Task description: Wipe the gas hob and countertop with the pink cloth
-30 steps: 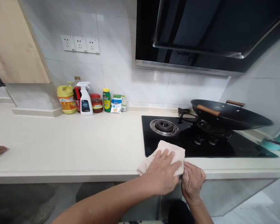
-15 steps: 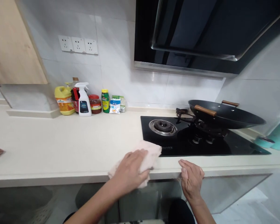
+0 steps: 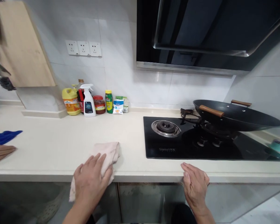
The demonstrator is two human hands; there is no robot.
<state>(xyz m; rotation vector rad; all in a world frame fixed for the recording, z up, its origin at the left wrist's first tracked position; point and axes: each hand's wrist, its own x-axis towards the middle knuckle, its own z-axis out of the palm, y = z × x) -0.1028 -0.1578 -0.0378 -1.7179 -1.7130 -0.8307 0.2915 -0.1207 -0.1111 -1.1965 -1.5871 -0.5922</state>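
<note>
A pale pink cloth [image 3: 111,150] lies on the counter and hangs partly over its front edge. My left hand [image 3: 91,175] presses down on it, fingers bent over the fabric. My right hand [image 3: 196,183] rests at the counter's front edge below the stove, its fingers curled together and the thumb against them; I see nothing in it. Between the two hands runs a stretch of the pale counter [image 3: 130,161].
A black gas stove [image 3: 189,154] carries a wok [image 3: 242,116] on its right burner, under a range hood [image 3: 200,31]. Against the wall stand a spray bottle [image 3: 89,104], a yellow jug [image 3: 71,102] and several condiments. Another person's hand [image 3: 1,152] lies at the left by a blue cloth [image 3: 6,137].
My left hand has slid the pink cloth leftward, away from the stove's corner. My right hand stays at the edge. The view has shifted left, and the blue cloth has come into sight.
</note>
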